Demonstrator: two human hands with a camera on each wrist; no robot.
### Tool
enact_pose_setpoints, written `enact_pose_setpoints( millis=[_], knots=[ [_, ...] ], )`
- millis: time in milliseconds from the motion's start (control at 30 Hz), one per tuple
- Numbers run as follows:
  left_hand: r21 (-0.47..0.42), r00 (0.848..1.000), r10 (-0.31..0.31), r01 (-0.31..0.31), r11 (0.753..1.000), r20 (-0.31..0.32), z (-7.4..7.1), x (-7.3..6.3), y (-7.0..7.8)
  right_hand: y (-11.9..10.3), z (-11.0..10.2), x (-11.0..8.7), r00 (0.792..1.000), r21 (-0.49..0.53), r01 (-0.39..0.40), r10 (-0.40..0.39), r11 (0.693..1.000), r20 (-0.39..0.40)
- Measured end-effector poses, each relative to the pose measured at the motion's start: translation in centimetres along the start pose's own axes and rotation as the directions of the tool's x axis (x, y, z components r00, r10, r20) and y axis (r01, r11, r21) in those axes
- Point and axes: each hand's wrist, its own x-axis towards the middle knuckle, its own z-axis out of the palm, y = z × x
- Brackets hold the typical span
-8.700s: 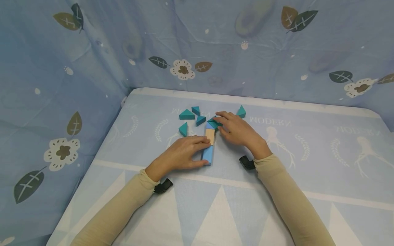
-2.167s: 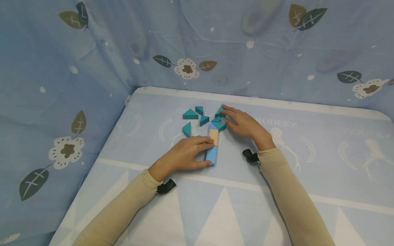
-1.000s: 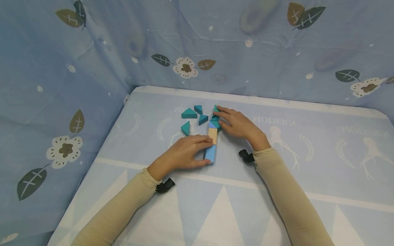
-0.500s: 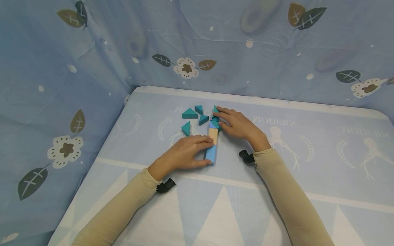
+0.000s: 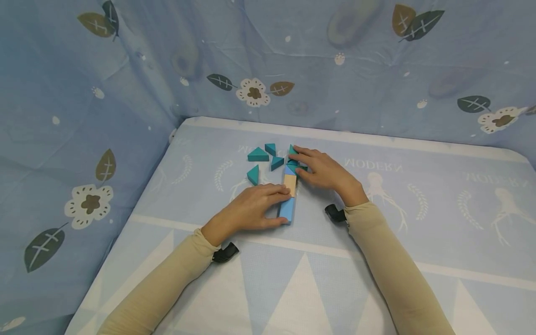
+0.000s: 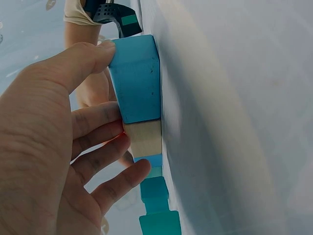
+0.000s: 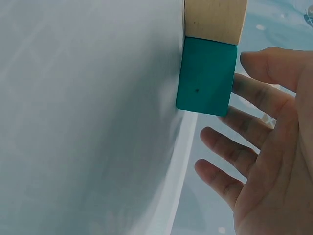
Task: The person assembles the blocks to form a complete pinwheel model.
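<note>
In the head view, a row of blocks runs away from the person: a light blue block [image 5: 286,211], a plain wood block [image 5: 290,184], a small blue triangular block [image 5: 288,171], then teal triangular blocks. My left hand [image 5: 251,209] lies along its left side. The left wrist view has the thumb at the blue block's [image 6: 137,83] near end and fingertips against the wood block [image 6: 144,137]. My right hand [image 5: 324,172] reaches over the far end, index finger on the farthest teal triangular block [image 5: 292,150]. In the right wrist view, its spread fingers touch a teal block [image 7: 206,76].
Several loose teal triangular blocks lie left of the row, among them a larger one [image 5: 257,155] and one nearer the left hand [image 5: 253,175]. Patterned cloth covers the table [image 5: 439,195]. A blue printed curtain [image 5: 310,60] rises behind and at the left.
One teal triangular block, earlier apart at the right, has come left to the row's far end with my right hand. Just now its thumb moved slightly. My left hand stays put.
</note>
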Motion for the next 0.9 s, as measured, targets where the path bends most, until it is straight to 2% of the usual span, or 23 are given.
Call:
enact_pose_setpoints(
  millis=[900],
  knots=[
    [0.005, 1.0, 0.003, -0.003, 1.0, 0.001, -0.01, 0.0, -0.06, -0.63, -0.05, -0.08, 1.0, -0.012, 0.007, -0.007, 1.0, -0.001]
  ],
)
